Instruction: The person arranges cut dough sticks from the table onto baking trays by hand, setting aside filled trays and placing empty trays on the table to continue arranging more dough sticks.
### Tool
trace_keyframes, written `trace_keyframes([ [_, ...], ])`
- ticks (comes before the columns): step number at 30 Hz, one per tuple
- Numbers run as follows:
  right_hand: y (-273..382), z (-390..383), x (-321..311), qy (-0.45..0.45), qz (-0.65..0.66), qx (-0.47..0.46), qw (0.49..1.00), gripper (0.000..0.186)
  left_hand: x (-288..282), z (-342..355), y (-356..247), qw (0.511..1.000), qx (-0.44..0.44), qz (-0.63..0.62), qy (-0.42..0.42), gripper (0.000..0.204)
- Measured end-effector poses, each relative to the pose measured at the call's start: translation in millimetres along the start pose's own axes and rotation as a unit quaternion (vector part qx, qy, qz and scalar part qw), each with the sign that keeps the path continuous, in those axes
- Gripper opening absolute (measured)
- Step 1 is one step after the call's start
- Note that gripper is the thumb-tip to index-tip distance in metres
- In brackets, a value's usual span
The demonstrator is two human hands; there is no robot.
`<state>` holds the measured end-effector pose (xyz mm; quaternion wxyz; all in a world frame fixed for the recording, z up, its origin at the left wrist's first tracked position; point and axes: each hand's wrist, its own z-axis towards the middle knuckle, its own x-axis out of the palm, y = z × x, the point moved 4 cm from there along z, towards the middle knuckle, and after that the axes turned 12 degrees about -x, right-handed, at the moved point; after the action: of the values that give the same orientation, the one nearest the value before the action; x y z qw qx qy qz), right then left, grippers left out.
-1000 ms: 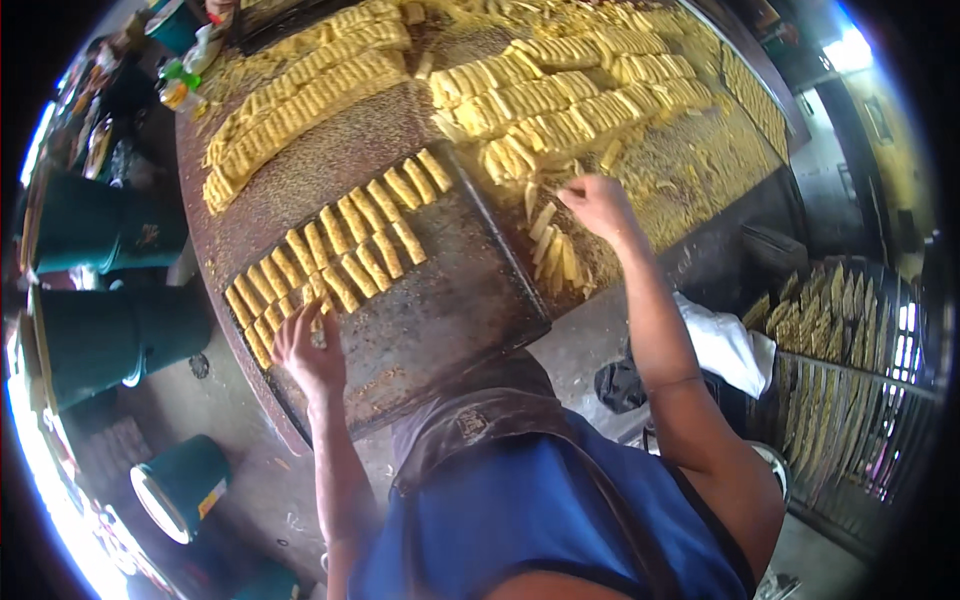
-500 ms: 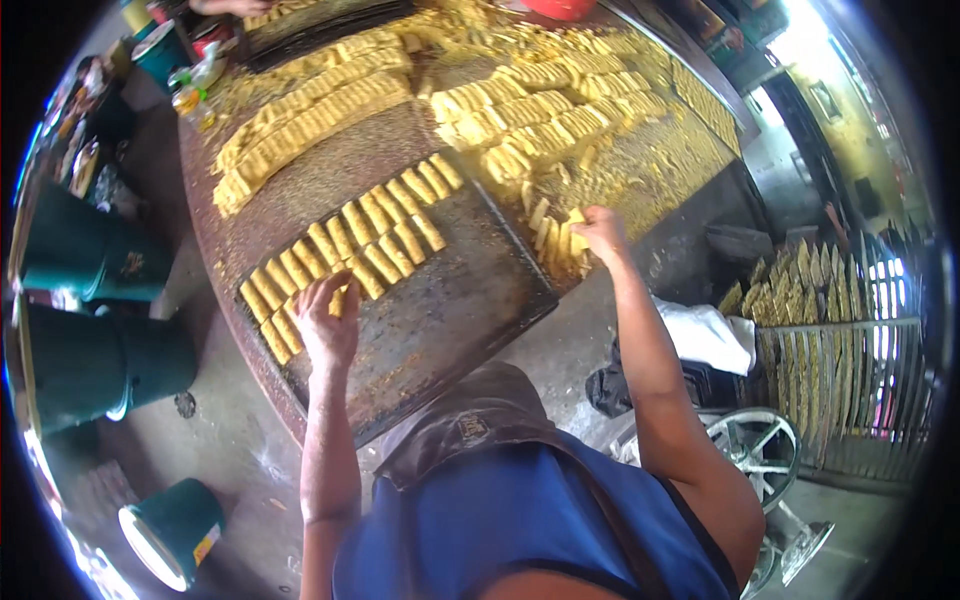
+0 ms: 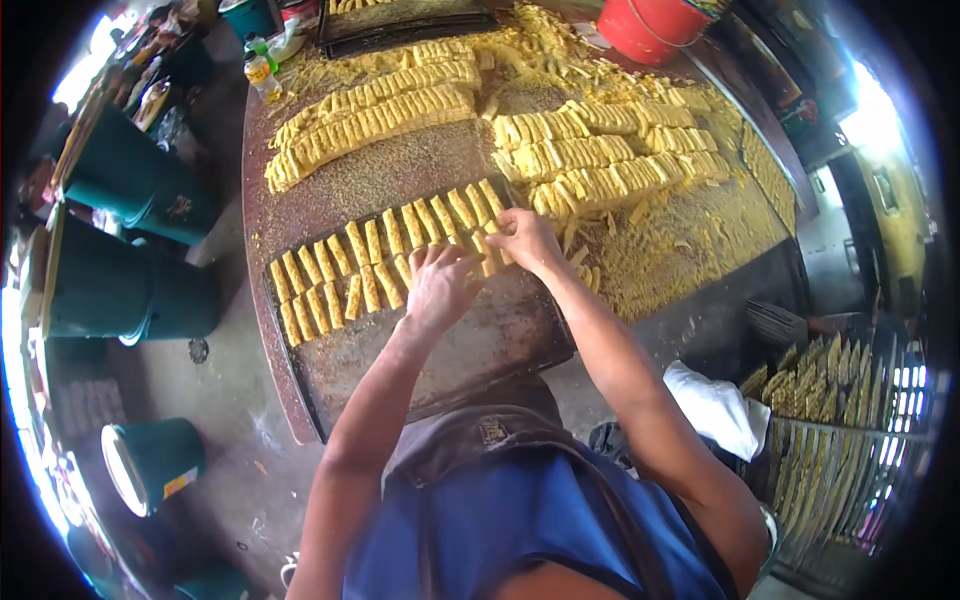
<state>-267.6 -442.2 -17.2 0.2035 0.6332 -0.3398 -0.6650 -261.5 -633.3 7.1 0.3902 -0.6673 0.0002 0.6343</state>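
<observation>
On a dark baking tray (image 3: 440, 355) lie two rows of yellow dough sticks (image 3: 357, 243), side by side. My left hand (image 3: 440, 287) is over the nearer row, its fingers bent down among the sticks; its fingertips partly hide what they touch. Close by on the right, my right hand (image 3: 528, 240) pinches a dough stick at the right end of the rows, against the tray's edge. Beyond the tray, stacked rows of paler yellow sticks (image 3: 375, 125) stand on the crumb-strewn table (image 3: 400, 160). More stacked sticks (image 3: 610, 160) are at the right.
A red bucket (image 3: 645, 32) stands at the table's far right. Another dark tray (image 3: 400, 30) is at the far side, near a bottle (image 3: 262, 75). Green bins (image 3: 135, 290) line the floor at left. A rack (image 3: 825, 440) is at right, beside a white bag (image 3: 715, 405).
My right hand has come left from the loose sticks beside the tray to its rows. My left hand has moved right along the nearer row, which now has more sticks. The view has shifted.
</observation>
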Motion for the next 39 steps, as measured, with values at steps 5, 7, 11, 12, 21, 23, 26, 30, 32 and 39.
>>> trace_keyframes([
  [5, -11, 4, -7, 0.028, -0.013, -0.066, 0.997, 0.032, 19, 13, -18, 0.999, -0.033, 0.039, -0.007, 0.042],
  [7, -15, 10, -10, 0.016, 0.051, -0.105, 0.993, 0.026, 23, 16, -21, 0.996, -0.048, 0.052, -0.055, 0.040],
  [11, -12, 18, -24, 0.088, 0.062, -0.095, 0.990, 0.021, 11, 11, -12, 0.991, -0.065, 0.064, -0.093, 0.041],
  [12, -21, 20, -45, 0.061, 0.052, -0.107, 0.991, 0.022, 4, 3, -2, 0.990, -0.076, 0.047, -0.113, 0.043],
  [21, -95, -53, -84, 0.097, -0.205, -0.309, 0.924, 0.021, -58, -77, 73, 0.965, -0.173, 0.013, -0.195, 0.022],
  [23, -105, -56, -81, 0.117, -0.209, -0.049, 0.970, 0.019, -62, -78, 78, 0.971, -0.164, -0.014, -0.175, 0.022],
  [26, -106, -61, -92, 0.070, -0.231, 0.019, 0.970, 0.028, -76, -81, 80, 0.979, -0.123, -0.046, -0.158, 0.022],
  [30, -46, -58, -76, -0.086, -0.076, 0.037, 0.993, 0.026, -84, -97, 94, 0.981, -0.126, -0.087, -0.120, 0.022],
  [32, -6, -48, -50, -0.091, -0.179, -0.013, 0.980, 0.024, -88, -96, 86, 0.981, -0.098, -0.111, -0.121, 0.021],
  [39, 1, -42, 0, -0.073, -0.223, -0.080, 0.969, 0.024, -68, -81, 57, 0.986, -0.055, -0.139, -0.079, 0.021],
])
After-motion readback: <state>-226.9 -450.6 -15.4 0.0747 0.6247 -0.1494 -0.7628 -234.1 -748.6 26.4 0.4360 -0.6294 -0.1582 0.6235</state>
